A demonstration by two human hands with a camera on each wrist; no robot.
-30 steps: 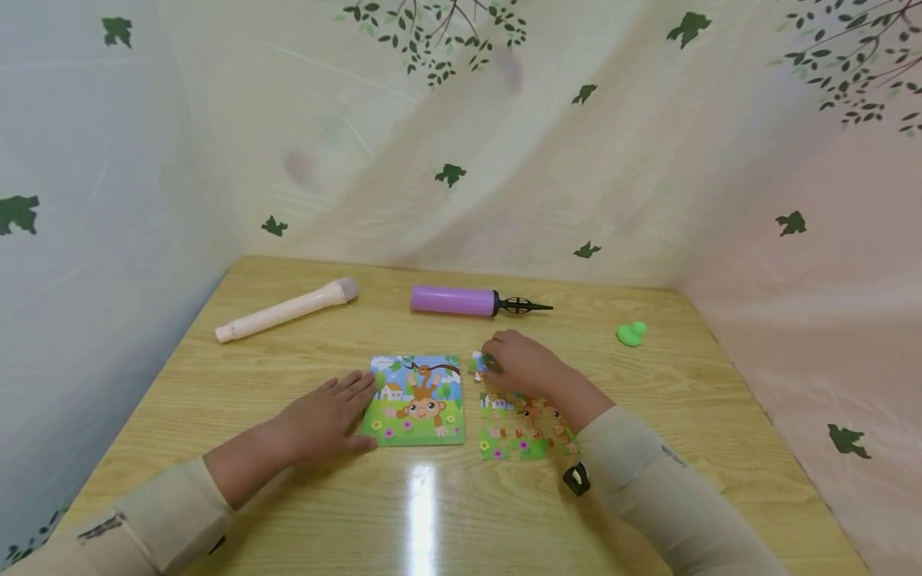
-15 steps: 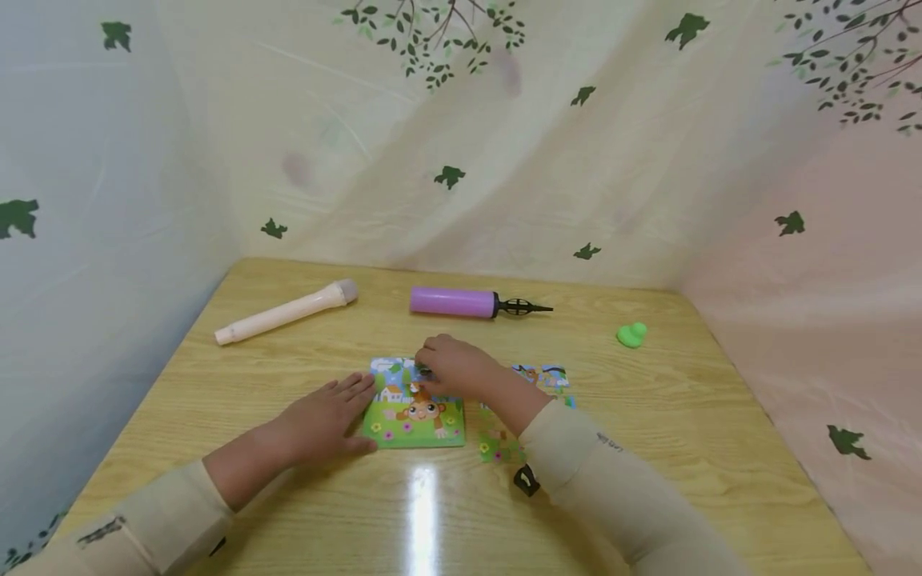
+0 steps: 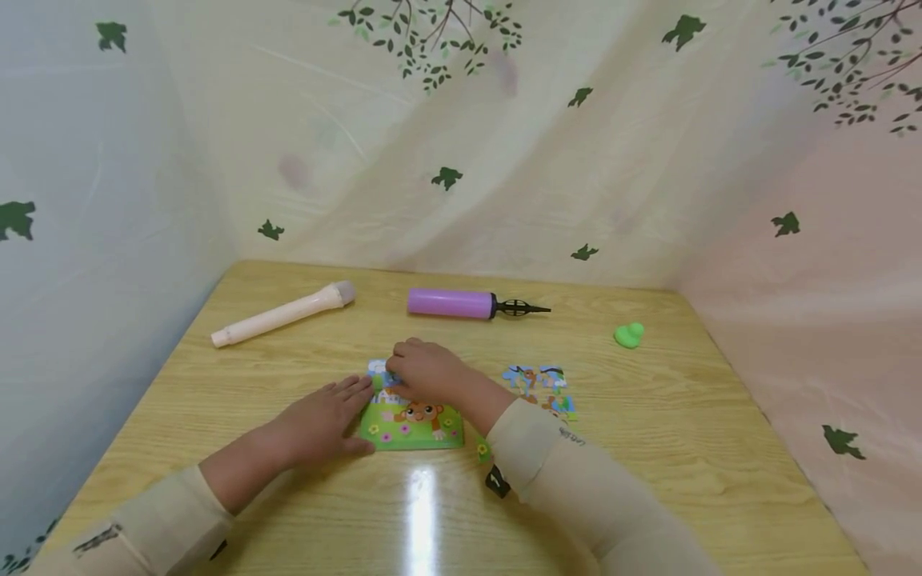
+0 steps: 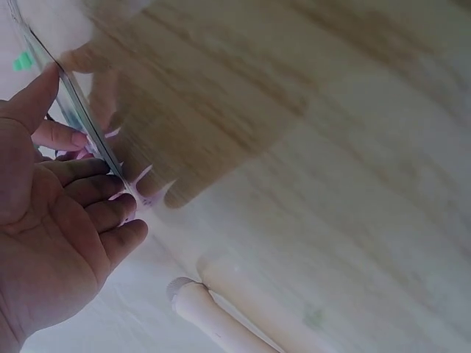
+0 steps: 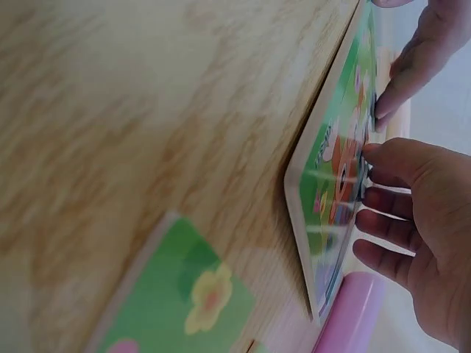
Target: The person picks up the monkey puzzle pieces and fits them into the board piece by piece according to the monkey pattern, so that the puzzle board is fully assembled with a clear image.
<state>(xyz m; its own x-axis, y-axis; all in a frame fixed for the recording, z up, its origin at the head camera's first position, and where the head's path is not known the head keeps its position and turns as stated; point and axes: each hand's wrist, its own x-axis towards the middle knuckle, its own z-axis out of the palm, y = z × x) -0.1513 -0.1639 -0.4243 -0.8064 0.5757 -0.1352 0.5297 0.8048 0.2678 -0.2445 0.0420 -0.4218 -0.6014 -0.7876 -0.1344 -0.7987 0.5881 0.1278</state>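
A square puzzle board point(image 3: 414, 438) with a monkey picture lies on the table in front of me. My left hand point(image 3: 317, 426) rests along its left edge with the fingers extended. Over the board's upper part, my right hand point(image 3: 432, 373) pinches a small puzzle piece between thumb and fingertips; the hand mostly hides that piece. In the right wrist view, the right thumb and fingertips meet at the board's surface. To the right of the board lie several loose puzzle pieces point(image 3: 536, 378), partly covered by the right forearm.
Behind the board lies a purple hand pump point(image 3: 450, 303) with a black nozzle. A pale microphone point(image 3: 284, 315) is at the back left, and a green toy duck point(image 3: 629, 336) at the back right. Patterned cloth hangs around the wooden table point(image 3: 648, 480).
My right hand has carried a puzzle piece leftward from the loose pieces to the upper left of the board. The left hand stays at the board's edge.
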